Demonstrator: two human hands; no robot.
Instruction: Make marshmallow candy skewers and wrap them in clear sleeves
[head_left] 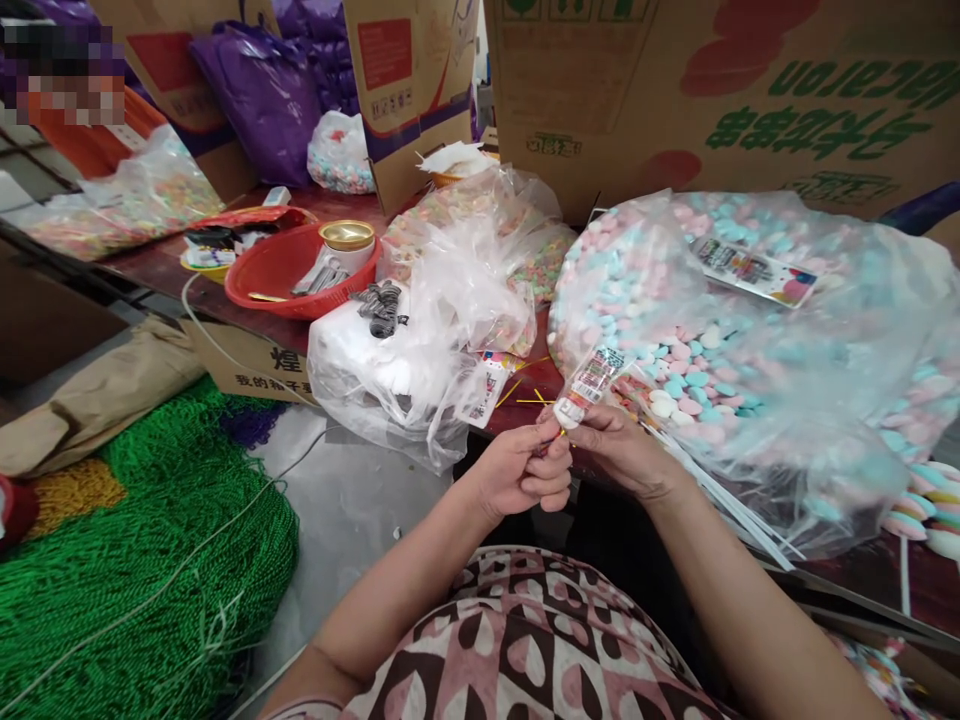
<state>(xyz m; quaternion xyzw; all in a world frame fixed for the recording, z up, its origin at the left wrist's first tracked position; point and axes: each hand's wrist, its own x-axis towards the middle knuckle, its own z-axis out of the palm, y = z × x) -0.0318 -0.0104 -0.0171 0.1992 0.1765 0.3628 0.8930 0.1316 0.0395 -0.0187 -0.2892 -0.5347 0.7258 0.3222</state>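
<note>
Just beyond the table's near edge, my left hand (529, 465) and my right hand (634, 455) meet at a small printed clear packet (592, 380). Its lower end is gathered between the fingertips of both hands. My left fingers are curled and pinch at that neck, where a bit of yellow shows. My right thumb and fingers grip the packet's lower side. What lies inside the packet is hard to make out. Yellow twist ties (534, 402) are scattered on the table behind my hands. White sticks (739, 510) lie beside my right wrist.
A large clear bag of pink, blue and white candies (705, 375) spreads over the right. Left of my hands are a white plastic bag (375, 350), a printed wrapper (484, 390) and a red basket (247, 275). Candy on sticks (934, 505) lies far right; green cord (187, 540) heaps at left.
</note>
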